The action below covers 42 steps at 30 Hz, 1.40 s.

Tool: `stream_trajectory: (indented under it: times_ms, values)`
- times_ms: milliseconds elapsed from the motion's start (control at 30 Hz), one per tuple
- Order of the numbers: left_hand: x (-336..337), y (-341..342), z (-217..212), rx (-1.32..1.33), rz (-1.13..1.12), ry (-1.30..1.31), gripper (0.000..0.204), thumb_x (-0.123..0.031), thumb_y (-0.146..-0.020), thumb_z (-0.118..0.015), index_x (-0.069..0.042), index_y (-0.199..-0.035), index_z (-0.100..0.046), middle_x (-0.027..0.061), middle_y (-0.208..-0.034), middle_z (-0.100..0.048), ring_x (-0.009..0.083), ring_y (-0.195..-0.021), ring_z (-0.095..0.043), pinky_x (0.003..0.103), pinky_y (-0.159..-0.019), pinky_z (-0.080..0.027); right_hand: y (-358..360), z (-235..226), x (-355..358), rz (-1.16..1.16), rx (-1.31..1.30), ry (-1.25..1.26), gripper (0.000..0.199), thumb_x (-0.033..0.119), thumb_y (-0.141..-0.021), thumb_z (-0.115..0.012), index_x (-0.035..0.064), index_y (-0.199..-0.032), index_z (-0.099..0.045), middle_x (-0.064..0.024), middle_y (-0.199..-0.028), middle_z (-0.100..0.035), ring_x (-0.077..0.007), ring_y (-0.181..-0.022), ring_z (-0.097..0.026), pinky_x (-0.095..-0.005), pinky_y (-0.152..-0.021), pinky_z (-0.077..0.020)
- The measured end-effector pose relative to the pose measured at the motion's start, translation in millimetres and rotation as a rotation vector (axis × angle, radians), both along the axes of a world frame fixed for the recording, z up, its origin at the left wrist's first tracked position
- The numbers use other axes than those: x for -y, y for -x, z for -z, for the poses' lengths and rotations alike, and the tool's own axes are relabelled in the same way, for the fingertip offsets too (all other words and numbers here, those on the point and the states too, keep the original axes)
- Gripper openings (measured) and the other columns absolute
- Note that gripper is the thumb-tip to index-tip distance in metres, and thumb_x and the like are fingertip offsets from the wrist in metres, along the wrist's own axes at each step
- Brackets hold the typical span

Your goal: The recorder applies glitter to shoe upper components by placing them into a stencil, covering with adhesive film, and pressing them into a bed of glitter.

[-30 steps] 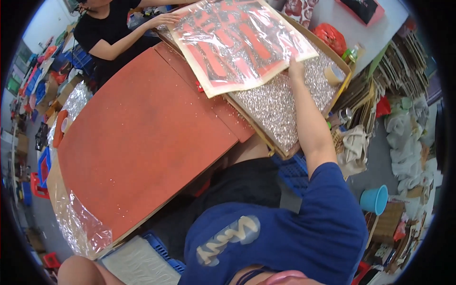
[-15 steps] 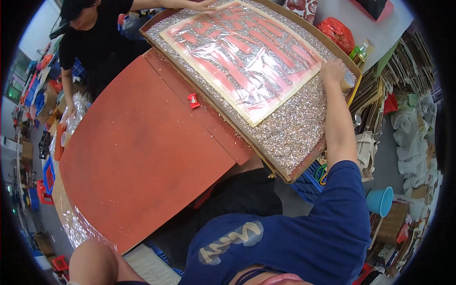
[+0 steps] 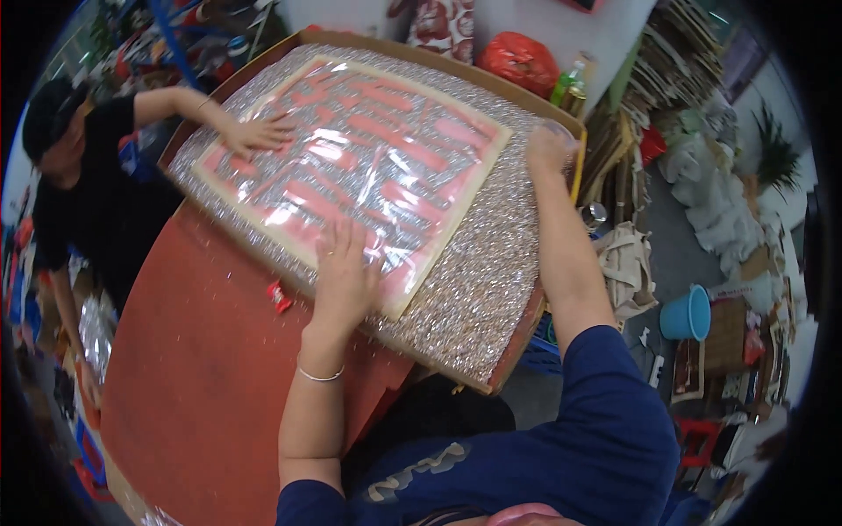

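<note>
A shallow tray point(image 3: 537, 346) holds silvery, pinkish glitter flakes point(image 3: 478, 307). On the flakes lies a flat sheet point(image 3: 443, 272) with red and pink shapes, a pale border and shiny clear film. My left hand point(image 3: 344, 267) rests on the sheet's near edge, fingers stretched out. At the tray's right rim my right hand point(image 3: 547, 156) is closed around what looks like a roll of clear tape point(image 3: 566, 138); the blur hides the exact grip. A co-worker's hand point(image 3: 259, 133) lies flat on the sheet's far left part.
A red board point(image 3: 219, 377) lies below the tray, with a small red wrapped packet point(image 3: 279, 298) on it. A red plastic bag point(image 3: 517, 66) and bottles point(image 3: 570, 83) stand behind the tray. Stacked cardboard point(image 3: 618, 158), a cloth bag point(image 3: 624, 267) and a blue bucket point(image 3: 684, 314) are at the right.
My left hand has come up onto the sheet. My right hand has left the sheet's corner for the tape roll. The co-worker's hand has moved onto the sheet, and the view has shifted.
</note>
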<state>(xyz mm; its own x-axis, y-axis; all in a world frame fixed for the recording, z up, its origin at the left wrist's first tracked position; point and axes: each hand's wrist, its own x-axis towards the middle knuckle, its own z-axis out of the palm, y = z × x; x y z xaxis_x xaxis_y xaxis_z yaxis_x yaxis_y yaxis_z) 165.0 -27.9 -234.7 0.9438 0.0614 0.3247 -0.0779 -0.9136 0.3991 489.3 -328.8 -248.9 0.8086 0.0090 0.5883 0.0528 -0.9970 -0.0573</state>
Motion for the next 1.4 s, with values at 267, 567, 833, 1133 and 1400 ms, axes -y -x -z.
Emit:
stream_trajectory:
  times_ms: [267,567,833,1133,1400]
  values:
    - [-16,-24,14,-0.329,0.008,-0.113,0.102,-0.053,-0.075,-0.069,0.014,-0.137,-0.025,0.0357,-0.146,-0.016,0.0494,-0.137,-0.015,0.056,-0.111,-0.015,97,6,-149,-0.909,-0.321,-0.284,0.013,0.009,-0.072,-0.055,0.0027,-0.074,-0.066,-0.0156,-0.087,-0.065,-0.0301,-0.087,-0.063,-0.0444,-0.085,-0.0463]
    - [-19,-32,12,-0.406,0.032,-0.040,0.106,-0.048,-0.073,-0.074,0.017,-0.137,-0.020,0.0393,-0.144,-0.013,0.0518,-0.136,-0.013,0.055,-0.111,-0.015,62,-23,-142,-0.717,-0.302,0.210,0.016,0.023,-0.079,-0.057,0.0118,-0.072,-0.068,-0.0081,-0.075,-0.067,-0.0268,-0.072,-0.066,-0.0433,-0.061,-0.0519]
    - [-23,-28,5,-0.404,0.041,-0.019,0.109,-0.053,-0.072,-0.070,0.018,-0.138,-0.019,0.0398,-0.143,-0.017,0.0513,-0.138,-0.009,0.056,-0.112,-0.008,-19,0,-135,-0.601,-0.175,0.171,0.019,0.031,-0.082,-0.060,0.0147,-0.074,-0.067,-0.0059,-0.059,-0.060,-0.0279,-0.056,-0.062,-0.0415,-0.054,-0.0501]
    - [-24,-30,7,-0.422,0.043,-0.028,0.107,-0.052,-0.073,-0.070,0.018,-0.137,-0.021,0.0395,-0.145,-0.013,0.0510,-0.138,-0.009,0.059,-0.111,-0.011,-31,-11,-188,-0.573,-0.220,0.312,0.035,0.033,-0.087,-0.048,0.0108,-0.065,-0.063,-0.0093,-0.064,-0.065,-0.0305,-0.060,-0.064,-0.0422,-0.060,-0.0514]
    - [-25,-26,11,-0.406,0.038,-0.012,0.108,-0.052,-0.070,-0.072,0.018,-0.136,-0.024,0.0396,-0.144,-0.013,0.0515,-0.137,-0.009,0.060,-0.110,-0.012,-38,-2,-249,-0.810,0.050,0.126,0.035,0.033,-0.087,-0.047,0.0094,-0.065,-0.062,-0.0125,-0.059,-0.062,-0.0306,-0.057,-0.064,-0.0464,-0.060,-0.0512]
